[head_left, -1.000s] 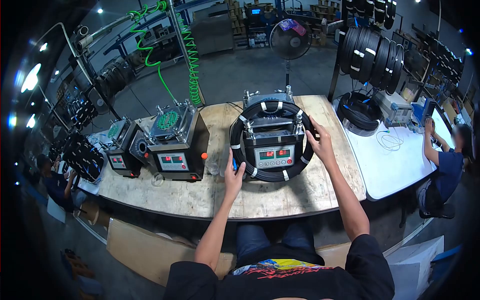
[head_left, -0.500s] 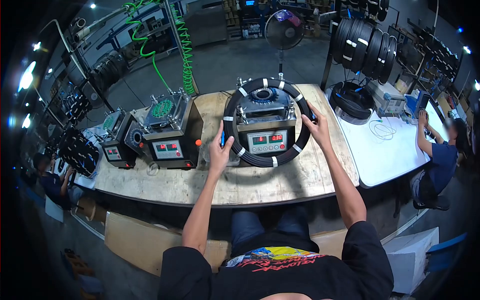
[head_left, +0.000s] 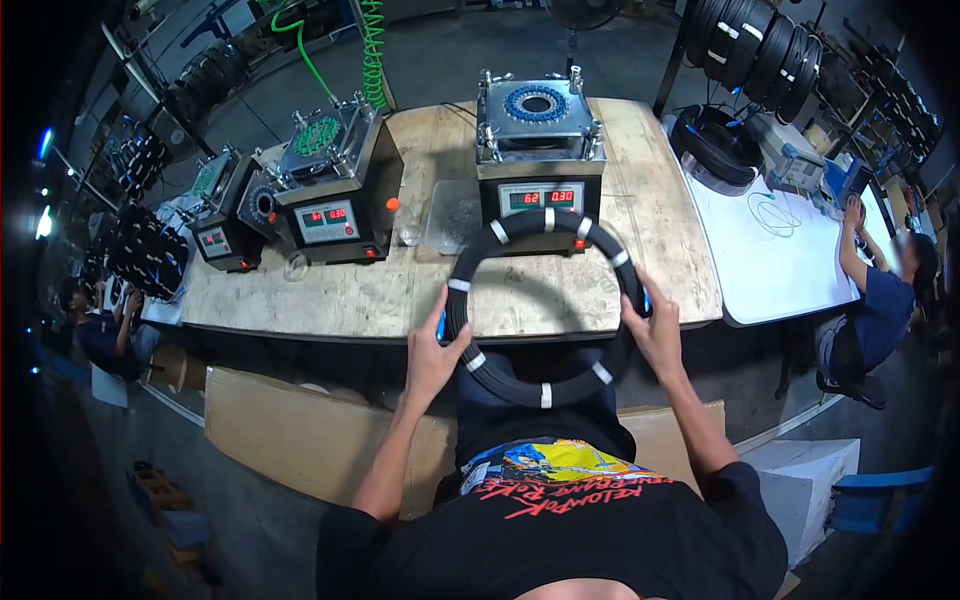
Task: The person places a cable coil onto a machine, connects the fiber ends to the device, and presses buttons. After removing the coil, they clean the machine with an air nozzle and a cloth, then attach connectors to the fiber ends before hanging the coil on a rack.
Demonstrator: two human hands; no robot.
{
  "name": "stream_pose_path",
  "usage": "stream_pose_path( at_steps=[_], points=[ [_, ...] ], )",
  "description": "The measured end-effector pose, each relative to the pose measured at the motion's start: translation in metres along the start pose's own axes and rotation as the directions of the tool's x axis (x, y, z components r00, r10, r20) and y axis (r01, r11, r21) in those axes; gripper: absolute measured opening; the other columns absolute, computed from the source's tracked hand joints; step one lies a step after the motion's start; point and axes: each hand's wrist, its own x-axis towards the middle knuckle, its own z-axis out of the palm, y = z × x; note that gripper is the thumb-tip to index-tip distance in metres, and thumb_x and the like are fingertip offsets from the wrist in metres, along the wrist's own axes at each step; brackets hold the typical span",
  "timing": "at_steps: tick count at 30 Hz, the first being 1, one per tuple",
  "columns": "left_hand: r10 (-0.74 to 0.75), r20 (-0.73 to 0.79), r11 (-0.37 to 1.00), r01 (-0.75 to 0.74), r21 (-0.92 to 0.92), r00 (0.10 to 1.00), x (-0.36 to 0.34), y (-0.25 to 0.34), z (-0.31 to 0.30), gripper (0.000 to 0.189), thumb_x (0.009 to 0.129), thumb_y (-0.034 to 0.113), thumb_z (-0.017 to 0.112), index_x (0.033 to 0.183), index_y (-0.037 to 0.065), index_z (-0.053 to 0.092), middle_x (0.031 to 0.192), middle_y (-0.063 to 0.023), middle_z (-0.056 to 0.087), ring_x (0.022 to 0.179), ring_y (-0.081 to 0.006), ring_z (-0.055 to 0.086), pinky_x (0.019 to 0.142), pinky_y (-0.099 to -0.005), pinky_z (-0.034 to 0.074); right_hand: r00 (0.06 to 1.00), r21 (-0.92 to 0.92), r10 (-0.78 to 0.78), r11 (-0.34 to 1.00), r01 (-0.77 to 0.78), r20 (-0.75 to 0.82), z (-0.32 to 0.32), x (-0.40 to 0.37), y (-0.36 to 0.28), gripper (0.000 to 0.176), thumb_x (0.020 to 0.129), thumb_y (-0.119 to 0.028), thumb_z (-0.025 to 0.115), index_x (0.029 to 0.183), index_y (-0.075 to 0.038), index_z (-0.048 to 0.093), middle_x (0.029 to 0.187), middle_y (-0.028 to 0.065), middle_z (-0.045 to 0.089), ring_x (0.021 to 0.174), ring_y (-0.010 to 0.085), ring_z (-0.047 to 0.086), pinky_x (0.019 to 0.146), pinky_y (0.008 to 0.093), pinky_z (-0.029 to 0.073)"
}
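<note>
Between my hands is a coil of black cable (head_left: 507,385), bound at intervals with white tape. My left hand (head_left: 436,350) grips its left side, the thumb on the inner edge. On the opposite side my right hand (head_left: 654,330) is closed around the ring. A bit of blue shows beside each palm. The coil's upper part overlaps the front of a polishing machine (head_left: 540,165) with a red digital display; its lower part hangs over my lap. A ring of blue fittings (head_left: 537,103) sits on that machine's top plate.
Two similar machines, one nearer (head_left: 325,190) and one farther left (head_left: 222,215), share the wooden table (head_left: 400,300). A clear tray (head_left: 452,222) lies beside the middle machine. At right, a white table (head_left: 760,285) bears coils and instruments; a co-worker (head_left: 885,310) sits there.
Both hands have drawn the coil down and toward me, from in front of the machine to the table's near edge. My view has tilted downward.
</note>
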Motion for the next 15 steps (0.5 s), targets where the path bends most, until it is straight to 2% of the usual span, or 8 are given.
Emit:
stream_pose_path(
  at_steps=[1,3,4,5,7,10,13,15],
  points=[
    [0.005,0.031,0.999,-0.006,0.048,0.999,-0.009,0.001,0.0,0.07,0.092,0.02,0.077,0.152,-0.003,0.048,0.097,-0.0256,0.073,0.089,-0.0158,0.071,0.084,-0.0353,0.055,0.999,-0.033,0.035,0.999,-0.034,0.019,0.001,-0.013,0.003,0.051,0.09,-0.017,0.075,0.136,0.002,0.064,0.064,0.0223,0.057,0.047,0.0229,0.052,0.052,0.0396,0.045],
    [-0.12,0.12,0.989,0.109,0.096,0.985,-0.02,-0.012,0.006,0.068,0.091,0.02,0.076,0.149,-0.004,0.05,0.094,-0.0277,0.073,0.087,-0.0293,0.076,0.081,-0.0376,0.056,0.984,-0.184,0.133,0.977,-0.11,0.119,0.003,-0.03,0.014,0.051,0.089,-0.023,0.076,0.133,0.003,0.066,0.066,0.0247,0.057,0.047,0.0327,0.053,0.052,0.0419,0.045],
    [-0.169,0.158,0.982,0.152,0.111,0.973,-0.022,-0.019,0.011,0.068,0.091,0.019,0.076,0.149,-0.005,0.05,0.094,-0.028,0.073,0.088,-0.0324,0.076,0.081,-0.0377,0.056,0.962,-0.239,0.209,0.957,-0.165,0.175,0.004,-0.032,0.014,0.053,0.089,-0.027,0.076,0.132,0.003,0.067,0.075,0.0303,0.063,0.057,0.0408,0.062,0.06,0.0455,0.05],
    [-0.208,0.196,0.974,0.185,0.127,0.958,-0.02,-0.026,0.016,0.067,0.09,0.019,0.076,0.148,-0.005,0.051,0.095,-0.0284,0.073,0.089,-0.0356,0.077,0.081,-0.0379,0.056,0.975,-0.195,0.138,0.975,-0.104,0.172,0.017,-0.038,0.041,0.055,0.089,-0.028,0.076,0.133,0.004,0.066,0.084,0.0348,0.066,0.071,0.0443,0.068,0.07,0.0488,0.054],
    [-0.182,0.171,0.978,0.16,0.137,0.968,-0.019,-0.047,0.03,0.066,0.09,0.017,0.075,0.147,-0.006,0.051,0.1,-0.0309,0.073,0.095,-0.0426,0.074,0.084,-0.0409,0.057,0.939,-0.198,0.259,0.956,-0.216,0.225,0.021,-0.034,0.041,0.054,0.089,-0.026,0.076,0.134,0.004,0.065,0.092,0.0372,0.068,0.087,0.0473,0.071,0.079,0.0512,0.055],
    [-0.145,0.139,0.972,0.114,0.207,0.98,-0.013,-0.053,0.042,0.067,0.089,0.016,0.073,0.148,-0.007,0.049,0.105,-0.0331,0.071,0.101,-0.047,0.071,0.088,-0.0467,0.057,0.932,-0.179,0.279,0.954,-0.241,0.232,0.027,-0.026,0.042,0.05,0.09,-0.024,0.076,0.13,0.004,0.067,0.09,0.0352,0.069,0.087,0.0483,0.07,0.077,0.0517,0.055],
    [-0.25,0.181,0.935,0.189,0.299,0.951,0.0,-0.042,0.044,0.068,0.091,0.017,0.071,0.149,-0.007,0.047,0.101,-0.0337,0.071,0.099,-0.0483,0.071,0.086,-0.05,0.057,0.919,-0.243,0.28,0.946,-0.215,0.277,0.032,-0.014,0.042,0.042,0.09,-0.021,0.076,0.121,0.006,0.069,0.086,0.0325,0.07,0.085,0.0486,0.07,0.077,0.0535,0.055],
    [-0.263,0.181,0.903,0.175,0.392,0.948,0.005,-0.039,0.048,0.068,0.092,0.019,0.071,0.15,-0.007,0.047,0.097,-0.0334,0.071,0.095,-0.0489,0.071,0.084,-0.0521,0.057,0.962,-0.264,0.167,0.959,-0.107,0.217,0.043,-0.014,0.054,0.037,0.09,-0.021,0.077,0.115,0.006,0.07,0.08,0.03,0.069,0.081,0.0482,0.07,0.074,0.0545,0.055]
  ],
)
